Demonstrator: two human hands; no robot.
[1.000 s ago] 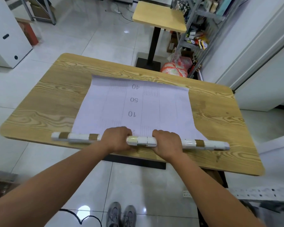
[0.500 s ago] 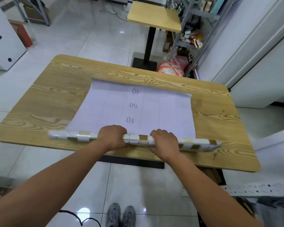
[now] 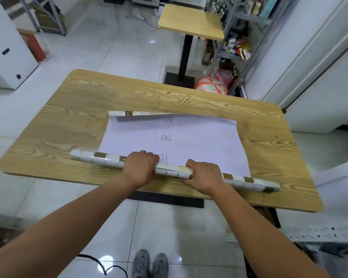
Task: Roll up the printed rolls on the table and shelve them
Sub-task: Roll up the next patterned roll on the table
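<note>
At lower centre, the roll is gripped by the left hand and right hand, fingers curled over it; its sheet is spread across the table.

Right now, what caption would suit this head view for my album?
Left hand and right hand grip a half-rolled print on a wooden table, its far edge curled.

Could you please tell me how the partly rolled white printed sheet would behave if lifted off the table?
Probably floppy: the thin white printed sheet lies flat against the wooden table. It likely springs into a curl, since its far edge sits coiled, untouched. The long patterned roll gripped by the left hand and right hand may unroll if released.
</note>
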